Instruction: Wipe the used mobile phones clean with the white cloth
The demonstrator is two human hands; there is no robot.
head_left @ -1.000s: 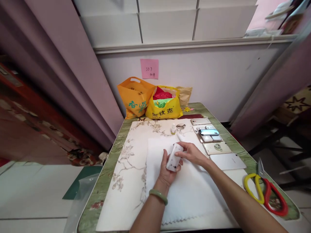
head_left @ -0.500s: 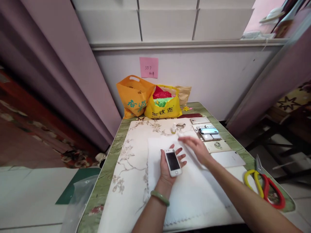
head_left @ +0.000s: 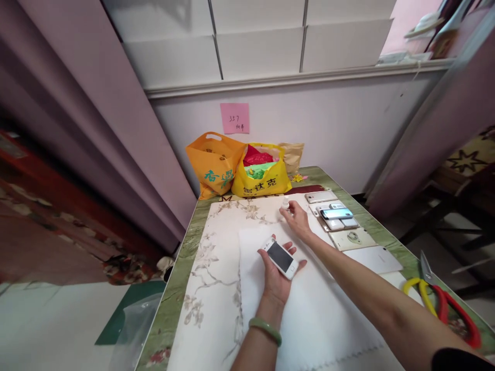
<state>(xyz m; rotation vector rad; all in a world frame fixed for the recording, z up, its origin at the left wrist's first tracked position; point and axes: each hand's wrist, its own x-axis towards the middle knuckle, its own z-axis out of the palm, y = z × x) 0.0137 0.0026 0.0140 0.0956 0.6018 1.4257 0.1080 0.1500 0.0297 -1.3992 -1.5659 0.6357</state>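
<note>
A white smartphone (head_left: 281, 257) rests screen up across the palm of my left hand (head_left: 275, 283), with the thumb along its left edge and the fingers behind it. Farther out, my right hand (head_left: 297, 219) has its fingers closed around a small white-capped bottle (head_left: 285, 202); the lower part of the bottle is partly hidden by the fingers. Beneath both hands lies a white cloth (head_left: 305, 319) with a scalloped edge, spread over a flower-patterned mat (head_left: 209, 257).
Several phones (head_left: 340, 224) line the table's right side, near a white phone (head_left: 373, 259) lying face down. Scissors (head_left: 441, 299) with yellow and red handles sit at the right edge. An orange bag (head_left: 214, 159) and a yellow bag (head_left: 261, 183) stand against the wall.
My right hand has reached forward and left and taken hold of the small bottle. The phone in my left hand has turned, its lower end swinging right.
</note>
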